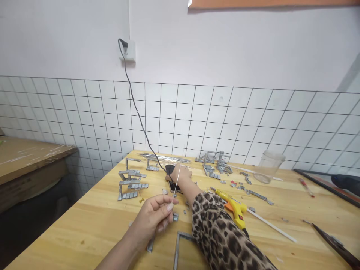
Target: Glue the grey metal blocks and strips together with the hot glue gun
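Observation:
My left hand (158, 216) is closed in a pinch on a thin whitish wire (176, 181), which rises from the fingertips towards my right hand. My right hand (182, 175) reaches across the table, over a dark phone (170, 169). Its fingers are mostly turned away, so what they grip, if anything, is hidden. Behind it lies a bundle of thin silvery wires (164, 158). Near my left hand are a small grey piece (175, 217) and a narrow grey strip (150, 244). A grey angled frame (176, 250) lies partly under my leopard-print sleeve (216, 228).
Several small grey stepped frames (132, 183) stand at left, with others (222, 163) at the back. A yellow glue gun (236, 210) with a white glue stick, a glass jar (269, 167) and dark scissors (334, 242) are at right. A black cord (137, 112) hangs from the wall socket.

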Motion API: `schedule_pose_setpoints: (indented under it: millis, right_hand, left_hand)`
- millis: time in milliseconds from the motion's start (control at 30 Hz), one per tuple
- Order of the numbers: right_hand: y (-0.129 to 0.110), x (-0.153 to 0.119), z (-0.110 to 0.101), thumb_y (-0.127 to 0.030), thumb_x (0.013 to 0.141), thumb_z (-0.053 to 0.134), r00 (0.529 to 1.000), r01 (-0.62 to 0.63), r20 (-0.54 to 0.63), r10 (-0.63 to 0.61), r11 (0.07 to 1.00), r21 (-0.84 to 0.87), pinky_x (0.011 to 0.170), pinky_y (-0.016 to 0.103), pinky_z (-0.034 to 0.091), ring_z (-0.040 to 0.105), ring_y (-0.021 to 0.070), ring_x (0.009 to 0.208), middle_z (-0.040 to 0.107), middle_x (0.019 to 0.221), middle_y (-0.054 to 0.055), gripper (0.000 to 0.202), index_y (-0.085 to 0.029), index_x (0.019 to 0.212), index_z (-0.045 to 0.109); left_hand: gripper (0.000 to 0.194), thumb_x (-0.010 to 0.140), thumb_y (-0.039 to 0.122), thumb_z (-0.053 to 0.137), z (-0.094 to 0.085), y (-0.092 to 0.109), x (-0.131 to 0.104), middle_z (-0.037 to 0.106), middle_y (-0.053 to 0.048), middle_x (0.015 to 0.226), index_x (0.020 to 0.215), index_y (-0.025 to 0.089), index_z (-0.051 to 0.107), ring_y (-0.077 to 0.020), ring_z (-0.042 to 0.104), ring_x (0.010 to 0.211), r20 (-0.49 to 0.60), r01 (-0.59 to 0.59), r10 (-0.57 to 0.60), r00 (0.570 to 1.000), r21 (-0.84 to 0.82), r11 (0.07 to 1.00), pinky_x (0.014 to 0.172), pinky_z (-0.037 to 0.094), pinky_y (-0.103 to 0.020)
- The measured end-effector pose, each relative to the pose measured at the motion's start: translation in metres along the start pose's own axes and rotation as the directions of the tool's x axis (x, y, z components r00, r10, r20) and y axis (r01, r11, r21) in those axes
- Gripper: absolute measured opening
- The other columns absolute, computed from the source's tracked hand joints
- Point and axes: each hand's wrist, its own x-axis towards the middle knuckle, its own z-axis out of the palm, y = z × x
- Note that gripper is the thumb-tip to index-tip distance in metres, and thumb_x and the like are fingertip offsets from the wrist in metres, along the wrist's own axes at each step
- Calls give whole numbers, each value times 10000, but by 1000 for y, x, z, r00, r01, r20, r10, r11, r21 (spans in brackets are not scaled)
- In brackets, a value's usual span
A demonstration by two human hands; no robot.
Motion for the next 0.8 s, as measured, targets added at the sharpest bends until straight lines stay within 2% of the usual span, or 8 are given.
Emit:
schedule_pose_setpoints:
  millis: [400,633,800]
  right_hand:
    - [2,-3,2,-285,901,567,999,-42,-10,43,995,94,801,430,521,614,225,973,587,1186,81,303,-168,1180,548]
    - [31,15,-9,-284,903,564,995,-27,103,0,965,260,795,423,524,617,221,965,589,1183,77,295,-175,1176,550]
    - [45,24,-13,-282,903,564,996,-10,88,-23,934,357,797,416,523,616,220,970,588,1186,75,287,-184,1173,554]
  left_hand:
    - [366,686,424,718,-1,0,1,549,33,489,888,123,670,-22,325,363,-13,-11,11,1000,14,1000,364,206,-145]
    - [369,699,427,716,-5,-2,2,556,25,506,906,126,666,-35,350,401,-5,-23,23,1000,10,1000,381,223,-145]
    - [399,667,443,732,-4,0,4,557,22,506,899,124,672,-29,315,379,-41,-38,39,998,18,999,367,181,-154]
